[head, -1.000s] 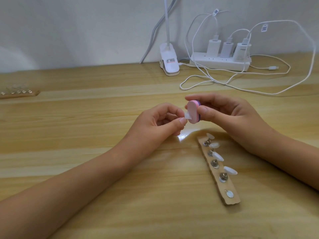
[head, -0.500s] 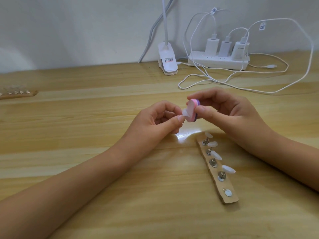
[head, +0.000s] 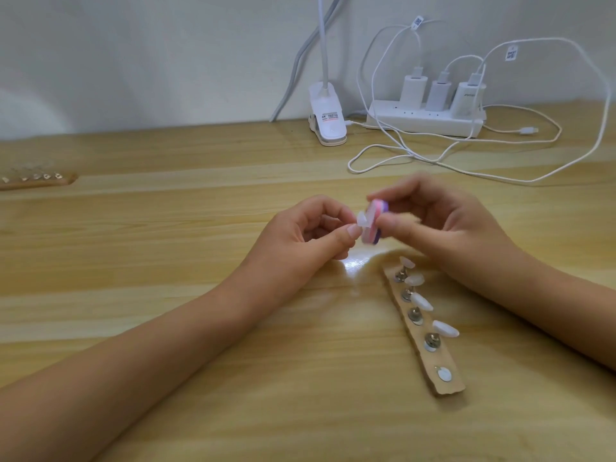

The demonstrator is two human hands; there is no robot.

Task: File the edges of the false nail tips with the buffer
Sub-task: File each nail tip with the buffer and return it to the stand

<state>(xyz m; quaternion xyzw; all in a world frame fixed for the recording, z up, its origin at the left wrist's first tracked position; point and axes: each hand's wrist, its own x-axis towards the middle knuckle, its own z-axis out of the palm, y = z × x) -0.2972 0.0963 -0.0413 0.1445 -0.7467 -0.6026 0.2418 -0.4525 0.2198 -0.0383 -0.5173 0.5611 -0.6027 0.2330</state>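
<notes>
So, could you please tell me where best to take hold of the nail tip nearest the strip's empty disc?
Probably pinch its upright metal stand from above and the left. The nail tip juts out to the right, so its edges stay free.

I can make out no words from here: the sticker on the lamp clip, the cable tags and the charger print are all too blurred.

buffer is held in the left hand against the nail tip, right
No. The head view shows the right hand pinching the buffer against the nail tip; the left hand holds the tip itself.
</notes>
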